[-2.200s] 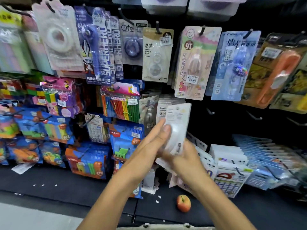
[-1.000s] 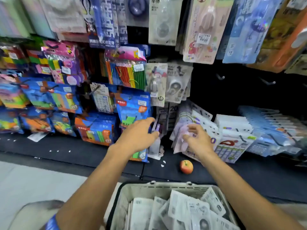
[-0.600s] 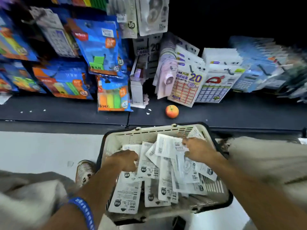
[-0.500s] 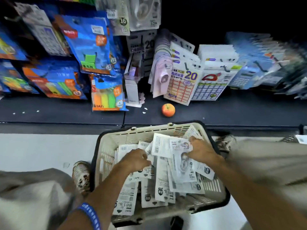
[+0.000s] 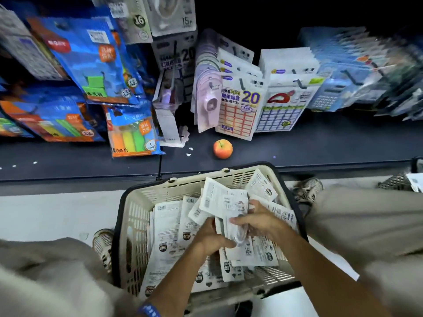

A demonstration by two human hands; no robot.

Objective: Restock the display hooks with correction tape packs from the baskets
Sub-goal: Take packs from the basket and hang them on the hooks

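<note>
A cream plastic basket (image 5: 137, 216) with a black rim sits on the floor between my knees, full of several white correction tape packs (image 5: 169, 216). Both hands are down in it. My left hand (image 5: 211, 236) and my right hand (image 5: 258, 221) meet over the middle and together grip a small bunch of white packs (image 5: 238, 234), fingers curled round them. More packs (image 5: 215, 197) stick up behind the bunch. Near the top edge, white correction tape packs (image 5: 174, 17) hang on the display above.
A dark shelf ledge (image 5: 320, 147) runs across just beyond the basket, with an orange-red apple-shaped item (image 5: 222, 149) on it. Blue sticky-note packs (image 5: 91, 62) hang at left, label sticker packs (image 5: 242, 108) lean at centre. My shoes (image 5: 307, 189) flank the basket.
My hands left the display and dropped into the basket as my view tilted down. In the last half second they came together and gathered a bunch of packs.
</note>
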